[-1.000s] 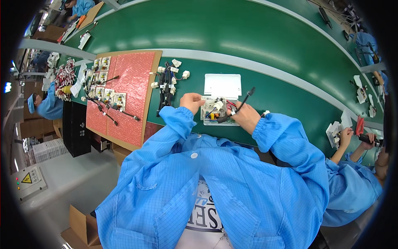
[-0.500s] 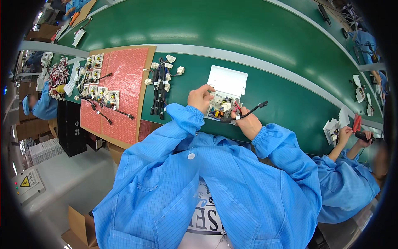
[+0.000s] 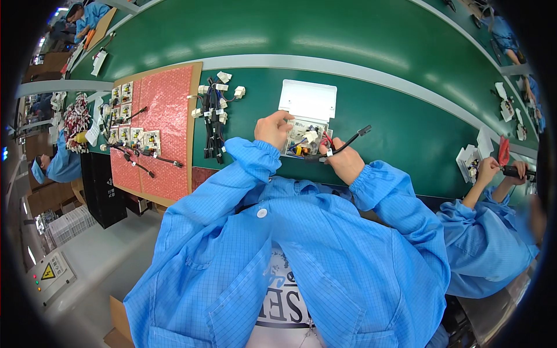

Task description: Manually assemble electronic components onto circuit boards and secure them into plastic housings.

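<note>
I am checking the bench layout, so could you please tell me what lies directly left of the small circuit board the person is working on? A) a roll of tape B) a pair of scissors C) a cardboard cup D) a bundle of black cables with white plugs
D: a bundle of black cables with white plugs lies on the green table left of the circuit board, between it and the pink sheet.

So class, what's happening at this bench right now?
A person in a blue coat works at a green bench. The left hand steadies a small circuit board lying below a white tray. The right hand holds a black cable at the board's right edge. A bundle of spare cables lies to the left, beside a pink mat with more boards. A co-worker works at the right.
</note>
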### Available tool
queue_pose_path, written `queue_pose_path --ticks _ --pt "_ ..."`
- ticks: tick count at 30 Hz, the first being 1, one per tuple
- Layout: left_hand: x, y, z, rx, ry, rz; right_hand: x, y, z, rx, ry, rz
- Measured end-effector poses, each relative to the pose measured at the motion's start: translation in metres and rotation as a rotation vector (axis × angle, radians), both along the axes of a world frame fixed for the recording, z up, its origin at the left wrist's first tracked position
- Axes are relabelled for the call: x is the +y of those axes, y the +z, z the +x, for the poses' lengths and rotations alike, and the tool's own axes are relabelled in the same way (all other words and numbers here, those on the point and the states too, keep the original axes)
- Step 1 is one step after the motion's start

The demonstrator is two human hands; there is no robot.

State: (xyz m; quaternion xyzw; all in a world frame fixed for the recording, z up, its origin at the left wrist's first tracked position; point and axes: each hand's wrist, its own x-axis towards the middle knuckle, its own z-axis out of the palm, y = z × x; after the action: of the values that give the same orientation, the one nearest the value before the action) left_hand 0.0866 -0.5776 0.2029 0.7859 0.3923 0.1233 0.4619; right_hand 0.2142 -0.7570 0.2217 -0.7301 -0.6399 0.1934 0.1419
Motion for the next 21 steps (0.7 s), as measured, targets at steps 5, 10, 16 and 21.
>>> queue_pose_path --ticks 5,10,16,21 --pt "-0.004 0.026 -0.001 0.167 -0.187 0.401 0.002 0.004 0.000 -0.030 -0.026 -0.006" --pt "0.008 0.032 -0.023 0.335 -0.572 0.675 0.000 0.003 0.000 -0.022 -0.019 0.124" --pt "0.024 0.045 -0.032 0.215 -0.703 0.592 0.000 -0.003 0.000 -0.005 -0.006 0.075" --pt "0.017 0.029 -0.029 0.194 -0.695 0.622 0.000 -0.004 0.000 -0.037 0.000 0.054"
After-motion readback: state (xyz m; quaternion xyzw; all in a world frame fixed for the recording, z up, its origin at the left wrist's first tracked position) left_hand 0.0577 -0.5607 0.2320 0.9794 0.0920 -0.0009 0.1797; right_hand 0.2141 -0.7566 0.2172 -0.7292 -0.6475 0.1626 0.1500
